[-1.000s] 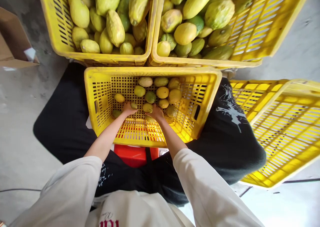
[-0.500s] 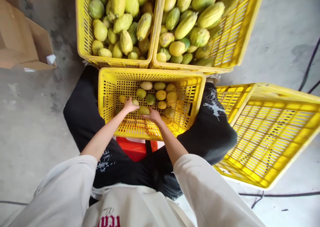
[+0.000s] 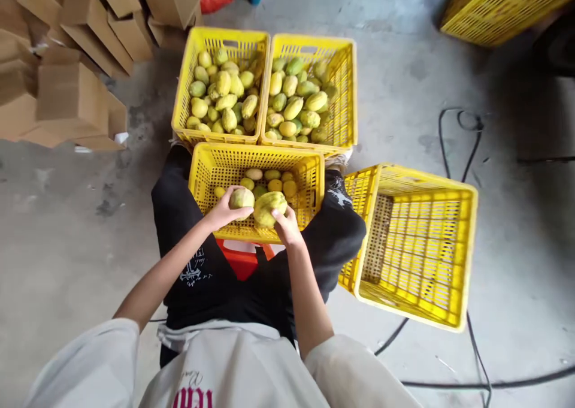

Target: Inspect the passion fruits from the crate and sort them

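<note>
Left hand [image 3: 224, 210], clasped round the left side of the rounded fruit [image 3: 241, 199]; right hand [image 3: 288, 227], clamped on the ridged fruit [image 3: 269, 209] with its thumb across the near face; both fruits appear raised above the near crate [image 3: 199, 183], side by side, though whether they touch cannot be told. For sound handling, the grip should be spread and light, since pressure from a fingertip could bruise the skin; each fruit is best turned with the fingers and lowered rather than dropped, clear of the crate's hard edges. The rounded fruit is pale green and nearly globular; the ridged fruit is yellow-green, longer and lobed; smaller ovals, the loose fruit [image 3: 275, 185], lie at 12 to 2 o'clock on the perforated plastic base. Farther out: the left rear crate [image 3: 180, 105] at 11 o'clock and the right rear crate [image 3: 345, 93] at 1, both slotted yellow plastic holding mixed fruit; the side crate [image 3: 420, 246], slatted, at 4; cardboard boxes [image 3: 74, 99], matt brown and flat-sided, at 10.
</note>
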{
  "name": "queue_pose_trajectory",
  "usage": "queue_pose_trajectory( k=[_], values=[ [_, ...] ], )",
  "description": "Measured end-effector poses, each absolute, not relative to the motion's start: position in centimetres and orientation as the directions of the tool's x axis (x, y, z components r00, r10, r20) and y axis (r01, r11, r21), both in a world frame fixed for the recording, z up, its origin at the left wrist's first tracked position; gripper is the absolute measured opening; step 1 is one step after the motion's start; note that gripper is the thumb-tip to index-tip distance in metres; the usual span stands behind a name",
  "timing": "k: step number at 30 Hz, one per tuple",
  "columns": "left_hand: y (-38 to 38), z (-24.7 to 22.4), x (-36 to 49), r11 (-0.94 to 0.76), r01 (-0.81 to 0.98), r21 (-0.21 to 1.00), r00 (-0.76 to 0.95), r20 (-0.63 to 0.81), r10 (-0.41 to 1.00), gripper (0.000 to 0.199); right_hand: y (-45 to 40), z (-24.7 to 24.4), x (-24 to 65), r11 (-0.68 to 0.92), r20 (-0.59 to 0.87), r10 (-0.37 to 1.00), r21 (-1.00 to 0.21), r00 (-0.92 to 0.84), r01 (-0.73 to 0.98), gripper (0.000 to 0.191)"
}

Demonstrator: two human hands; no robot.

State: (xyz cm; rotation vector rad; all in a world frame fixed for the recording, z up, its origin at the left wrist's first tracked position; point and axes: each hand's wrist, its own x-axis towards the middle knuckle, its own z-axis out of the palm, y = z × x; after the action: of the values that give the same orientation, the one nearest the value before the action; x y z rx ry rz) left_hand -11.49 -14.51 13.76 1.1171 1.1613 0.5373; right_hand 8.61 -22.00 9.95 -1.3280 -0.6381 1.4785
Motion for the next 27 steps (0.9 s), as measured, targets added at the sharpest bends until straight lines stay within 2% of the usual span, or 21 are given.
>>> queue_pose_trajectory(
  k=[4,7,10,12,14,18,21,24,27],
  values=[
    [-18.5,14.0,-10.2,0.552,-0.037,0.833,0.291,-0.519,0.804,0.056,-23.6,10.4,7.1,-0.297,-0.451,0.871,-0.798,0.193,-0.524,0.07],
    [-20.4,12.7,-9.7,0.684,-0.25,0.686,0.302,-0.616,0.728,0.049,-24.8,9.6,7.0,-0.369,-0.539,0.822,-0.751,0.186,-0.547,0.067],
    [-21.0,11.1,-9.8,0.759,-0.372,0.534,0.285,-0.712,0.641,0.033,-25.7,8.5,7.2,-0.395,-0.599,0.778,-0.699,0.188,-0.596,0.062],
    [-20.8,10.2,-9.9,0.785,-0.397,0.475,0.276,-0.754,0.596,0.024,-25.8,7.9,7.0,-0.408,-0.638,0.75,-0.655,0.175,-0.636,0.059],
    [-20.3,9.4,-9.9,0.801,-0.401,0.445,0.271,-0.777,0.568,0.023,-25.6,7.5,6.7,-0.44,-0.663,0.735,-0.626,0.142,-0.644,0.057],
    [-19.5,8.8,-9.8,0.836,-0.405,0.37,0.243,-0.838,0.489,0.043,-24.9,7.1,6.0,-0.5,-0.703,0.707,-0.574,0.077,-0.649,0.054],
    [-19.3,8.8,-9.8,0.849,-0.427,0.312,0.268,-0.853,0.448,0.054,-24.8,6.8,5.9,-0.473,-0.729,0.679,-0.53,0.092,-0.704,0.05],
    [-19.5,8.6,-9.8,0.844,-0.432,0.318,0.279,-0.843,0.46,0.053,-24.9,6.5,6.0,-0.44,-0.707,0.696,-0.56,0.128,-0.702,0.051],
    [-19.9,8.1,-9.7,0.828,-0.41,0.383,0.244,-0.828,0.505,0.043,-25.0,6.5,5.8,-0.445,-0.656,0.741,-0.639,0.143,-0.628,0.053]
  ],
)
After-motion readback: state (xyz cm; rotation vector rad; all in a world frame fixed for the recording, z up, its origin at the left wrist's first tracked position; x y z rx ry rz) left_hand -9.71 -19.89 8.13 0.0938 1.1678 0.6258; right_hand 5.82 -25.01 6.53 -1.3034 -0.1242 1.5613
